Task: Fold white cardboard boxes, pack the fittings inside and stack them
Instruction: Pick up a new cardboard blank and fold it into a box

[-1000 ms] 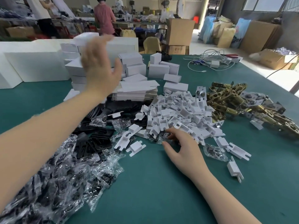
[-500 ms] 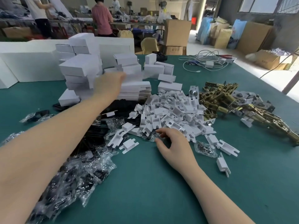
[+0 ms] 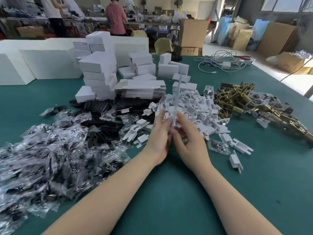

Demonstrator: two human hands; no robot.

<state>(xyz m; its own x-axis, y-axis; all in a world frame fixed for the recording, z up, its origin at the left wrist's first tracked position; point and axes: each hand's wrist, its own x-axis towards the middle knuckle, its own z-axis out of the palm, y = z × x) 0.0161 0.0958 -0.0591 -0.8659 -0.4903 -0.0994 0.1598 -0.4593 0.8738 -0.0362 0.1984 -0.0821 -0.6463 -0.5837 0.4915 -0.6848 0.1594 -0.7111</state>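
Flat white cardboard blank stands edge-on, between left hand and right hand.

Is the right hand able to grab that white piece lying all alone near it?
Probably yes. The lone white insert lies on bare green table just beside the right hand, nothing between, though that hand seems busy holding a flat box blank.

Both forearms are bare up to the lower edge of the frame, no sleeve visible. The left hand and right hand wear no gloves, rings or watch.
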